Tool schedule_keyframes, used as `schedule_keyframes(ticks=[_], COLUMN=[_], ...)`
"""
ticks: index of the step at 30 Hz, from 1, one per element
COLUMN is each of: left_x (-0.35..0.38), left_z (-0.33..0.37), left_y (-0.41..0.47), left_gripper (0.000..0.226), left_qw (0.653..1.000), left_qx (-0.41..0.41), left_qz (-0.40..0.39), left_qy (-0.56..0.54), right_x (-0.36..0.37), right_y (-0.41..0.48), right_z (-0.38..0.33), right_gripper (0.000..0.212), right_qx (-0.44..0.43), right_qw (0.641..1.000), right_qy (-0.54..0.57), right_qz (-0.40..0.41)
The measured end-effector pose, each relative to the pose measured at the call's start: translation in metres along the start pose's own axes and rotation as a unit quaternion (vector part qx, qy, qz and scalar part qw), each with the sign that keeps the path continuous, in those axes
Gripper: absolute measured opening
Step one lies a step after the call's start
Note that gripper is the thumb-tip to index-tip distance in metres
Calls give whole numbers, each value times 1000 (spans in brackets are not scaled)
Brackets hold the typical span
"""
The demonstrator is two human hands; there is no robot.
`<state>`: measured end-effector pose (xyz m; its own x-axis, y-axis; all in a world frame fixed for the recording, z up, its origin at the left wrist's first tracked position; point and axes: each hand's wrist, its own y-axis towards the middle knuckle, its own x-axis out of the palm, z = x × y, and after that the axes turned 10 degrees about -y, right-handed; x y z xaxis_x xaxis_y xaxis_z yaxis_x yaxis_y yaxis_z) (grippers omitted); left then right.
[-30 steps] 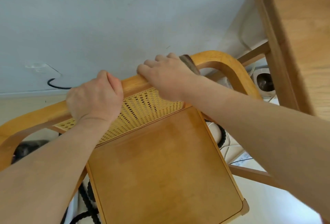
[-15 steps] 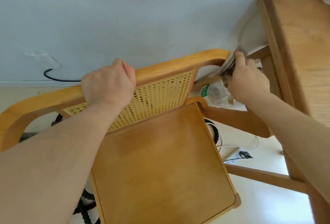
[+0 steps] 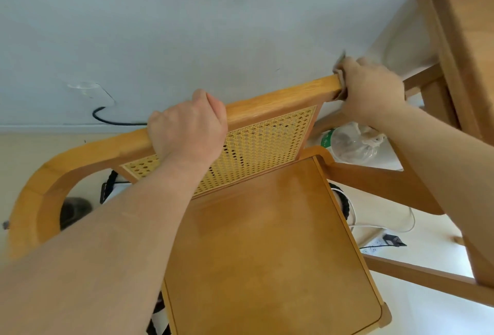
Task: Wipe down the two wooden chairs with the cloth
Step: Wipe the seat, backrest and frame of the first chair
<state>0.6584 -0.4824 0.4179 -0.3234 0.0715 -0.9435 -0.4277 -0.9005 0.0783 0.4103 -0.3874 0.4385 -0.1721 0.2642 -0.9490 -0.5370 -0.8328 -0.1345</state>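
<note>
- Your left hand [image 3: 187, 126] still grips the top rail of the chair [image 3: 267, 241], fingers curled over it.
- Your right hand [image 3: 374, 89] has moved up since half a second ago, from the arm bend to the rail's right end. It clutches the cloth [image 3: 339, 67] against the wood there.
- The cloth is mostly hidden under your fingers; only blurred edges show.
- The chair stands on a pale floor [image 3: 26, 153] before a grey wall [image 3: 187, 27]. A wooden table [image 3: 470, 27] at the right is cut off by the frame.

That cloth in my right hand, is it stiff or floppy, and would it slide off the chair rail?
Probably floppy: the cloth bunches into folds inside the right hand on the chair's top rail. Likely light, since one grip nearly hides it. Draped over that rounded rail, it might slide off.
</note>
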Motion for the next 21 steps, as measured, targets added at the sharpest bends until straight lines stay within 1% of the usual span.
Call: schedule_keyframes(ticks=[3,4,5,7,10,12,16,19,21], left_x=[0,0,0,-2,-3,-2,-1,0,0], left_z=[-1,-1,-1,-1,2,3,1,2,-1], left_y=[0,0,0,0,0,2,0,0,1], left_gripper=[32,33,34,35,35,35,39,46,50], left_qw=[1000,1000,1000,1000,1000,1000,1000,1000,999], left_qx=[-7,-9,-12,-12,-4,-3,-4,-9,-36], left_qz=[-3,-4,-6,-9,-3,2,12,4,-17], left_qy=[11,11,11,7,3,5,9,13,-8], right_x=[-7,-7,-7,-2,11,20,31,40,48], right_y=[6,3,1,-2,-13,-30,-60,-93,-120], right_z=[-26,-29,-28,-17,10,22,24,29,35], right_gripper=[29,33,38,38,54,60,70,78,76], right_qx=[-145,-169,-176,-133,27,103,186,214,220], right_qw=[988,984,983,989,999,993,980,975,974], right_qy=[6,10,16,22,30,51,64,58,44], right_qz=[48,52,54,58,30,13,8,1,1])
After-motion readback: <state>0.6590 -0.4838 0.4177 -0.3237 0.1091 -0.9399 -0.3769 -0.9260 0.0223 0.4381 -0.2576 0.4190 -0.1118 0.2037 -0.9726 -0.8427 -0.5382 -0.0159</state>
